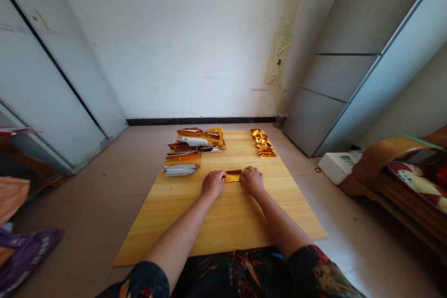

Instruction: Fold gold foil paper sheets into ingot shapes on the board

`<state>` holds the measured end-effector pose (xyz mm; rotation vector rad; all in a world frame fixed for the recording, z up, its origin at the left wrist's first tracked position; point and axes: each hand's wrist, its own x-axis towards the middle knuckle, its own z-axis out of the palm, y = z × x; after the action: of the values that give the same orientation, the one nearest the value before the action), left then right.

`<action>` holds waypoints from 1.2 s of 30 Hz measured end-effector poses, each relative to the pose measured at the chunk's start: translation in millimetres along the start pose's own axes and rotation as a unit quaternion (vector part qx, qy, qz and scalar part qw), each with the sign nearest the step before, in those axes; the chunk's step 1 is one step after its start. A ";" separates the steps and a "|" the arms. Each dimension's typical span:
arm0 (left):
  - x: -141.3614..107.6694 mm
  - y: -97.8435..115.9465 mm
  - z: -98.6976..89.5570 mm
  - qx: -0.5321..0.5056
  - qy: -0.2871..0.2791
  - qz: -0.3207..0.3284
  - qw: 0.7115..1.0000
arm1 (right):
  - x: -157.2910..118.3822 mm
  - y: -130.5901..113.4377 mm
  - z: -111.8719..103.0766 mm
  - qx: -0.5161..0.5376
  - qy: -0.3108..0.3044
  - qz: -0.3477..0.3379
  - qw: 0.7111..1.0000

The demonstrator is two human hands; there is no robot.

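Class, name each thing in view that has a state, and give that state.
Gold strip: held at both ends
Left hand: closed on the strip
Right hand: closed on the strip
Gold and pale sheets: stacked, some curled
Small gold pieces: crinkled, in a row
Grey fridge: shut

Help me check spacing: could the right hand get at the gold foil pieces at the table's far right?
Probably yes: only tabletop shows between the right hand and the gold foil pieces, though it would likely have to leave the foil strip first.
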<state>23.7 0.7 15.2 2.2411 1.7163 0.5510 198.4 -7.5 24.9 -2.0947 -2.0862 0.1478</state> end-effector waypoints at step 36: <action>-15.4 13.5 -5.4 0.101 0.024 0.094 0.990 | 0.5 4.5 -4.6 0.007 0.034 0.008 0.999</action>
<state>29.4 -17.8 23.7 2.5714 1.6601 0.4941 203.8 -7.3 28.5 -2.0798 -2.0238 0.0931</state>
